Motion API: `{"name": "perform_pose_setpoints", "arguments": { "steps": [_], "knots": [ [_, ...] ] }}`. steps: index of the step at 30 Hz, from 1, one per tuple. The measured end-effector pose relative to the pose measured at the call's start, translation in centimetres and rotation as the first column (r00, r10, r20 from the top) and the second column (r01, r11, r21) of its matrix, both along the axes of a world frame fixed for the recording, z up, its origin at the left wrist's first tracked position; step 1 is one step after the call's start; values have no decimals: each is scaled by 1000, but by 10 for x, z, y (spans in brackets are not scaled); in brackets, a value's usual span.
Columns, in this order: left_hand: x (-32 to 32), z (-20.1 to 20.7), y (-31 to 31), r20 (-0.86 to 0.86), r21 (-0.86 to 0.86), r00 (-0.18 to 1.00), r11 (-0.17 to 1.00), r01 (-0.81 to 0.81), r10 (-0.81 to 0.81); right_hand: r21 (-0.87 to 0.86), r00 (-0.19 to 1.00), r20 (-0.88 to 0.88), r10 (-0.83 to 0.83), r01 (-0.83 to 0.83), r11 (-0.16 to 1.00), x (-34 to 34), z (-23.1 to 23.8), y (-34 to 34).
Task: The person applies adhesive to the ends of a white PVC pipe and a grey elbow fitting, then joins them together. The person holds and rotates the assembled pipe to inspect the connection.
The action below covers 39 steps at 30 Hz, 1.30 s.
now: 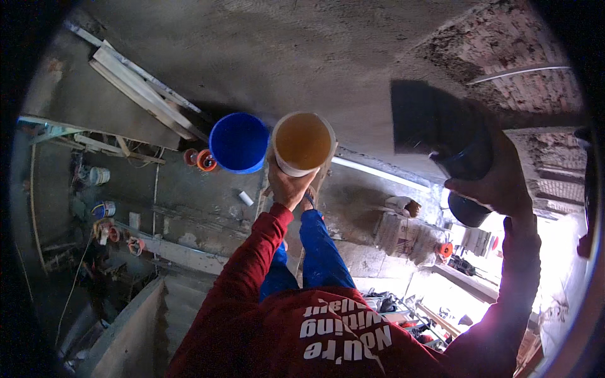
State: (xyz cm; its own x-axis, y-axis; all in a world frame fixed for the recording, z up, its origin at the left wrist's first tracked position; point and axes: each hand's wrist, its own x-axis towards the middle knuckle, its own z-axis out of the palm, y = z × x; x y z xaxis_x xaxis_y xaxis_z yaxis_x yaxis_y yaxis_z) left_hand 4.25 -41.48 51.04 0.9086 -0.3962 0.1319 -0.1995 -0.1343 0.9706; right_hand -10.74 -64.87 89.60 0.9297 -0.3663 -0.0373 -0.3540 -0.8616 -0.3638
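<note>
My left hand [290, 187] is closed around the lower side of a whitish bucket [293, 169], holding it up in front of me. Cloudy brown liquid [304, 140] stands inside it. To its left is a blue bucket [237, 143], seen from above. Raised at the right, my right hand [496, 183] is wrapped around a dark plastering float [425, 116], whose flat, square-edged plate lies against or close to the grey plastered wall [302, 57]. Deep shadow hides the float's grip and part of the fingers.
Narrow planks [312, 205] lie under my feet. Long boards [142, 91] lean at the upper left. Below my right hand sits a dark bucket [467, 210], near stacked sacks [409, 236]. Orange-red reels [205, 160] lie left of the blue bucket. Bare brick [517, 44] shows at the upper right.
</note>
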Motion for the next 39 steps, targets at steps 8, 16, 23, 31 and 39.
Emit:
{"name": "perform_pose_setpoints", "arguments": {
  "steps": [8,16,23,31,39],
  "knots": [
    [-48,-57,-13,0,-74,997,994,78,-78,-352,934,-354,51,-183,918,30,-1,72],
    [-68,-84,-9,72,17,994,997,82,-83,-378,839,-540,68,-313,871,54,-44,107],
    [-77,-92,-12,138,-23,989,998,-51,54,-425,784,-619,54,-392,816,63,-52,132],
    [-76,-87,-13,188,-21,974,992,-123,125,-439,801,-597,54,-382,813,73,-52,152],
    [-71,-85,-10,195,2,970,989,-149,146,-479,799,-599,59,-416,773,82,-58,163]
  ]
}}
